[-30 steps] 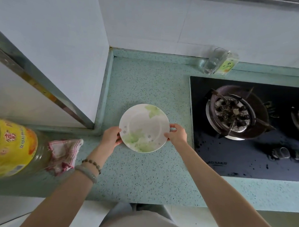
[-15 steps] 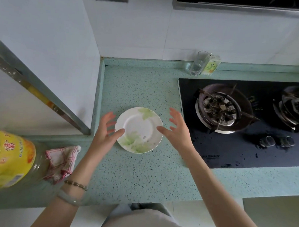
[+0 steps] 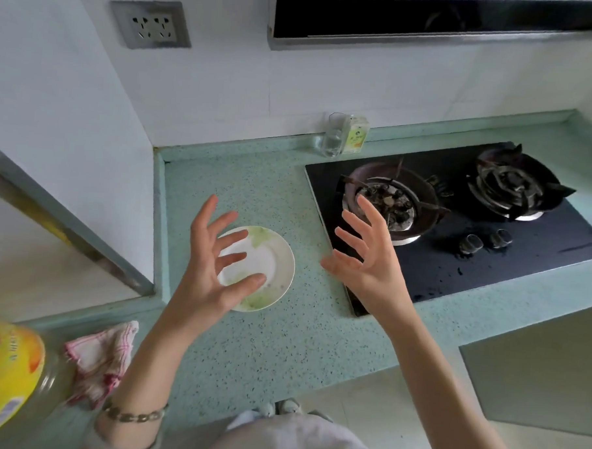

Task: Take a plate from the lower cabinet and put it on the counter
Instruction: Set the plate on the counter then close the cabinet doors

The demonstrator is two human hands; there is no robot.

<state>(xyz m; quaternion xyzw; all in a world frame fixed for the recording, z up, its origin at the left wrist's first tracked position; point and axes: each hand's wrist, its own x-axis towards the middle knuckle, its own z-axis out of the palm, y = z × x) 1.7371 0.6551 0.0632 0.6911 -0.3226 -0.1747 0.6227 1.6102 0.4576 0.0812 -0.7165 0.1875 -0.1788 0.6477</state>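
Note:
A white plate [image 3: 273,257] with green leaf prints lies flat on the speckled green counter [image 3: 276,342], left of the stove. My left hand [image 3: 211,261] hovers above the plate's left half with fingers spread, holding nothing and hiding part of the plate. My right hand [image 3: 367,258] is raised to the right of the plate, over the stove's near left corner, fingers apart and empty. Neither hand touches the plate.
A black gas stove [image 3: 457,231] with two burners fills the counter's right side. A glass and a small box [image 3: 346,135] stand at the back wall. A red-checked cloth [image 3: 102,358] and a yellow oil bottle [image 3: 6,374] sit at the left.
Both hands let go of the plate and have lifted up and away from it, fingers spreading. The plate stays on the counter. The view has tilted up, showing the socket and hood.

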